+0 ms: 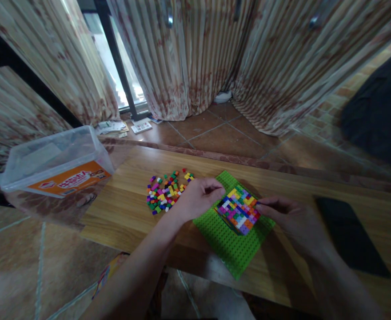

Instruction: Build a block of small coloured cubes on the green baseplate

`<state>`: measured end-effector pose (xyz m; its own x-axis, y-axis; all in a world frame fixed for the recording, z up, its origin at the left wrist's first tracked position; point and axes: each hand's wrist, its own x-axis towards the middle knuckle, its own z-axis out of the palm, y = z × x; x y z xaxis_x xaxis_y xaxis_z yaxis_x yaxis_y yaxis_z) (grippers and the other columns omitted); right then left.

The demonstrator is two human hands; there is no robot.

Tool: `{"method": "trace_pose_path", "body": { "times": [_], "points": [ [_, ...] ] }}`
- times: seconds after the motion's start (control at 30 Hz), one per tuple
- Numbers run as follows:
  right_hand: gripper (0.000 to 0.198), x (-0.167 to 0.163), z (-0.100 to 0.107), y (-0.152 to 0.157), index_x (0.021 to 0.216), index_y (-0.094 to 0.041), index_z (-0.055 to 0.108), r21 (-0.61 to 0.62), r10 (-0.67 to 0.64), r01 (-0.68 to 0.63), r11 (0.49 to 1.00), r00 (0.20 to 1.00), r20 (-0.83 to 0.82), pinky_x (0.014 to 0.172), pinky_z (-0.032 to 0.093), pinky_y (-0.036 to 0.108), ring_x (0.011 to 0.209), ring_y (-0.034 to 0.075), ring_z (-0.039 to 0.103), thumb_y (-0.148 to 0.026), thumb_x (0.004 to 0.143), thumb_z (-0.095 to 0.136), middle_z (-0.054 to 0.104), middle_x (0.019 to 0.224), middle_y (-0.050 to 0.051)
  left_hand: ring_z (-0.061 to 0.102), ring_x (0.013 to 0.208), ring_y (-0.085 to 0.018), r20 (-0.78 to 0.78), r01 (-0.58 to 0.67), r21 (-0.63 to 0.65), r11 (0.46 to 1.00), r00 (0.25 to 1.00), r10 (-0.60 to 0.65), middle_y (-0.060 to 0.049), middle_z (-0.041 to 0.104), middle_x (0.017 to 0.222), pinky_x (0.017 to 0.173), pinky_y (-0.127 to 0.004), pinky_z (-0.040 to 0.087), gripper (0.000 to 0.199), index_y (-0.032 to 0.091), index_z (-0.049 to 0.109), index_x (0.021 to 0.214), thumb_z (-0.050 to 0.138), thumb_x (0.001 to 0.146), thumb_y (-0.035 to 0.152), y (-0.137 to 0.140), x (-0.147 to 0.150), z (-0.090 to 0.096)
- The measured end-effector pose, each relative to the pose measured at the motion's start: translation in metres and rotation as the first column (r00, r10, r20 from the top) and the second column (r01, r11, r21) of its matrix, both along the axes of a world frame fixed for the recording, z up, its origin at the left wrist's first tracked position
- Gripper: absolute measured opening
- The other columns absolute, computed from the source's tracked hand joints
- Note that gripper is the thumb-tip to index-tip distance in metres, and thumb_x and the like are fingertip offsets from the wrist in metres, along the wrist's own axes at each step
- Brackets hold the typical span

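A green studded baseplate (237, 253) lies at an angle on the wooden table. On it stands a block of small multicoloured toy bricks (238, 211), built up in a roughly square shape. My left hand (204, 195) is over the plate's left edge, fingers pinched together near the block's left corner; whatever is in them is hidden. At the block's right edge, the thumb and forefinger of my right hand (282, 213) are closed on what looks like a small dark purple brick (258, 203). A pile of loose bricks (165, 193) is left of the plate, partly behind my left hand.
A clear plastic tub (62, 155) with an orange label stands at the table's left end. To the right lies a flat black tablet-like slab (349, 235). Beyond the table are a tiled floor (212, 126), papers (112, 128) and long curtains (212, 58).
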<state>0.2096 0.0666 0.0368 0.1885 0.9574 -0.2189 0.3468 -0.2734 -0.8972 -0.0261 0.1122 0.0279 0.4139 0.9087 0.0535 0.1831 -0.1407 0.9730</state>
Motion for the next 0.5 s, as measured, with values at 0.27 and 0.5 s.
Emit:
{"method": "trace_pose_path", "body": {
  "times": [0.27,0.5],
  "points": [
    [0.028,-0.0020,0.0028,0.0005,0.075,-0.019,0.076,-0.011,-0.032,0.033,0.999,0.997,0.067,0.062,0.049,0.029,0.068,0.019,0.065,-0.042,0.060,0.079,0.075,0.076,0.004,0.052,0.061,-0.010,-0.074,-0.009,0.030,1.000,0.997,0.012,0.001,0.060,0.066,0.058,-0.021,0.040,0.018,0.013,0.067,0.078,0.056,0.086,0.024,-0.0012,0.0026,-0.0008],
    [0.025,-0.0062,0.0019,-0.0013,0.074,-0.019,0.075,0.022,-0.030,0.029,0.999,0.996,0.079,0.061,0.049,0.029,0.066,0.019,0.065,-0.041,0.063,0.076,0.074,0.072,0.004,0.055,0.064,-0.011,-0.104,-0.009,0.041,0.999,0.994,0.013,0.001,0.063,0.069,0.062,-0.021,0.043,0.016,0.014,0.068,0.079,0.056,0.086,0.022,-0.0031,0.0039,0.0004]
  ]
}}
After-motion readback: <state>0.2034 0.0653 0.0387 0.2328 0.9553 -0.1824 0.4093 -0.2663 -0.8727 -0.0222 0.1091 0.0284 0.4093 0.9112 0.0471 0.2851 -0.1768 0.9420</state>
